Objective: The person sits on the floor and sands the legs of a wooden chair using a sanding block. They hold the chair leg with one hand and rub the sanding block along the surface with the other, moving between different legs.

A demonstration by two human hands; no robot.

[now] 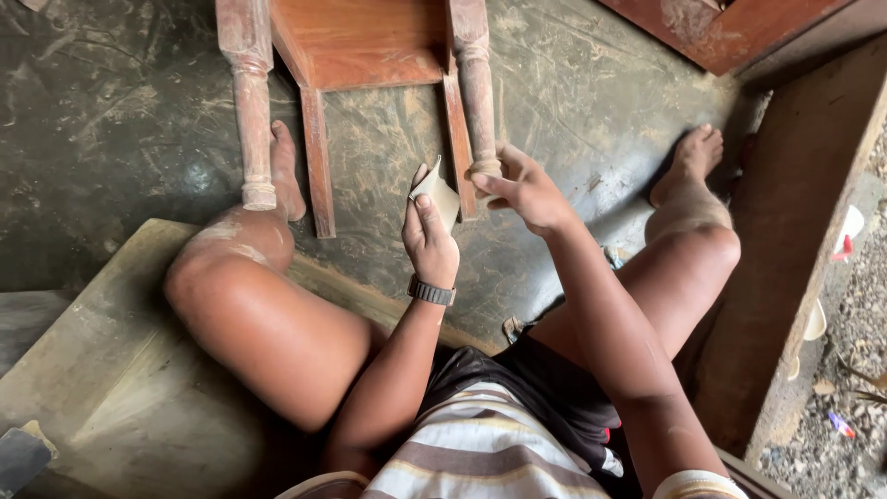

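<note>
Left hand [429, 236] pinched on a folded, dusty tan sandpaper [438, 194], right hand [523, 189] beside it gripping a turned, dust-coated wooden leg [477, 88].

Two turned legs [251, 102], one sandpaper piece [440, 194], one wristwatch [431, 292]

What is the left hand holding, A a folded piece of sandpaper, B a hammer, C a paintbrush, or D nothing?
A: the left hand pinches a folded tan piece of sandpaper, while the right hand grips the end of a turned wooden leg beside it.
</note>
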